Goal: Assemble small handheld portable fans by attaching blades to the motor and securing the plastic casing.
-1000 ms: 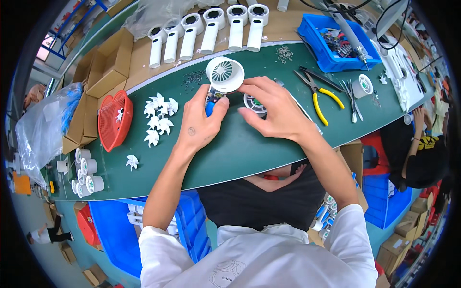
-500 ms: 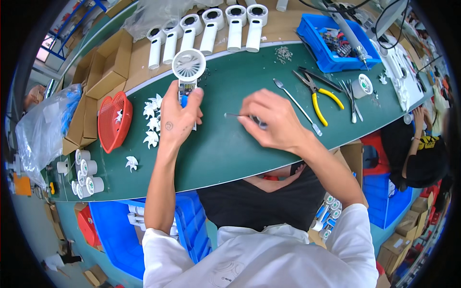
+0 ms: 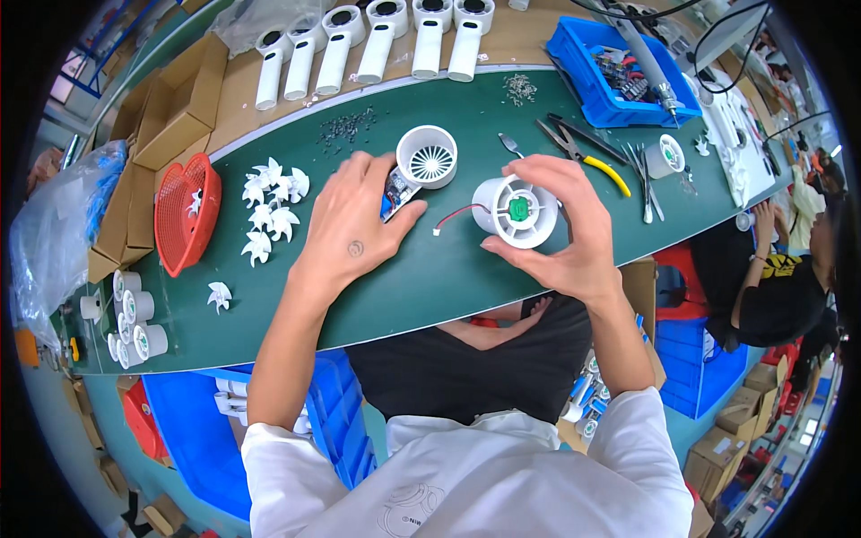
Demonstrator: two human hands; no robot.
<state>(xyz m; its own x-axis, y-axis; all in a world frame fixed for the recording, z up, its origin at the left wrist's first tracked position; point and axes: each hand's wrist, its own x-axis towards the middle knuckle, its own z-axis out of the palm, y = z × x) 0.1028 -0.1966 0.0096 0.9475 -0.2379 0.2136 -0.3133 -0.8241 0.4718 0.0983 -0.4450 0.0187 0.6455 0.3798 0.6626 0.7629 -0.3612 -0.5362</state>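
My left hand is closed around the white body of a handheld fan, whose round grille head points away from me. Beside my thumb, a circuit board and some blue show in the body's open side. In my right hand is a white round motor housing with spokes and a green centre. From its left side a thin red and dark wire runs to a small white connector. The two parts are apart, above the green table. White fan blades lie left of my left hand.
Fan bodies line the far edge. A red basket and more motor housings are at left. Dark screws and silver screws lie scattered. Yellow-handled pliers, tweezers and a blue bin are at right.
My left hand has moved right and tilted the fan body, its head now nearer the middle. My right hand has turned and opened out around the motor housing, which now shows clearly.
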